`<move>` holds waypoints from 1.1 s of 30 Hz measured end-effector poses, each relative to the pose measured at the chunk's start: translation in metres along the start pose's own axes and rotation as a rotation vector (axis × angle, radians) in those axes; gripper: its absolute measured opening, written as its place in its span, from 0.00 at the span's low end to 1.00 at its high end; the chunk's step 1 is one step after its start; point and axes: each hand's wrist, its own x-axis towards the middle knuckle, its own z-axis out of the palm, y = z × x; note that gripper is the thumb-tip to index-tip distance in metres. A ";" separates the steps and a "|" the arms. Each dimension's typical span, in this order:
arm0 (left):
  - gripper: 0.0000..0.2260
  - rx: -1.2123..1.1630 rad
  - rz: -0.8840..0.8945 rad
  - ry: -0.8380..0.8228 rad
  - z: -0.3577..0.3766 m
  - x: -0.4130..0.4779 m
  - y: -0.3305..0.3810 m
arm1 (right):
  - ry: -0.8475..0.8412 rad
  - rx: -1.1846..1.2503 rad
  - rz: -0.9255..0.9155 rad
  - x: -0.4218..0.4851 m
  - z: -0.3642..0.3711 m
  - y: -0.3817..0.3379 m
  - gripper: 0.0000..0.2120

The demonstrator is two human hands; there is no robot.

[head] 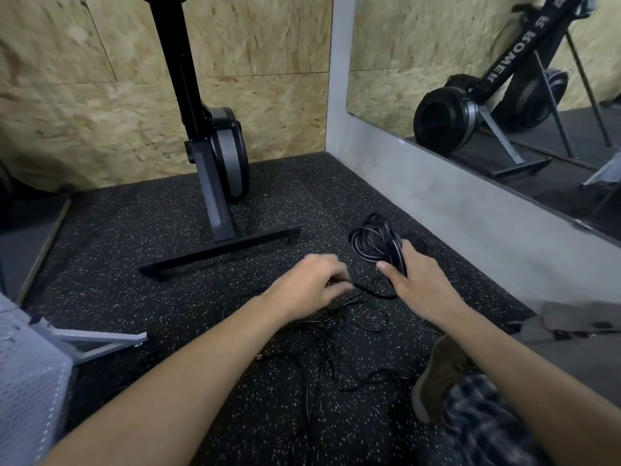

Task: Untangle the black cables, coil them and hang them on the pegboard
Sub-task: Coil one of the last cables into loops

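Two bare hands reach down to the black rubber floor flecked with pale specks [141,230]. Just right of the frame's centre, the right hand [424,284] has its thumb and fingers [408,247] wrapped round the near end of one coiled bundle of black cable [374,238], whose loops rest on the floor. Beside it, the left hand [311,284] has its fingers curled down, pinching a strand at the top of one loose tangle of thin black cables [339,331]. This tangle sprawls over the floor from the hands towards the bottom of the frame, and the separate cables in it cannot be counted. One white perforated pegboard [28,381] on a grey foot stands at the lower left. One black and grey upright rowing machine [220,146] stands on its crossbar at the upper centre, against a chipboard wall [84,95]. One large wall mirror [437,62] fills the upper right, and in its reflection the white letters "ROWER" can be read on a black beam. One brown shoe [440,375] and one leg in checked fabric [487,418] lie at the lower right.
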 end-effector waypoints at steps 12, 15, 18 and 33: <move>0.13 -0.208 0.021 0.470 -0.015 0.000 0.008 | -0.256 -0.101 -0.157 -0.015 0.005 -0.026 0.22; 0.17 -0.186 0.017 0.492 -0.014 -0.001 0.006 | -0.219 -0.088 -0.134 -0.015 0.009 -0.021 0.15; 0.17 -0.204 0.016 0.490 -0.015 0.001 0.008 | -0.209 -0.047 -0.110 -0.013 0.009 -0.020 0.11; 0.04 -0.663 -0.329 0.150 -0.004 -0.002 -0.010 | -0.122 0.291 -0.100 -0.017 -0.003 -0.019 0.15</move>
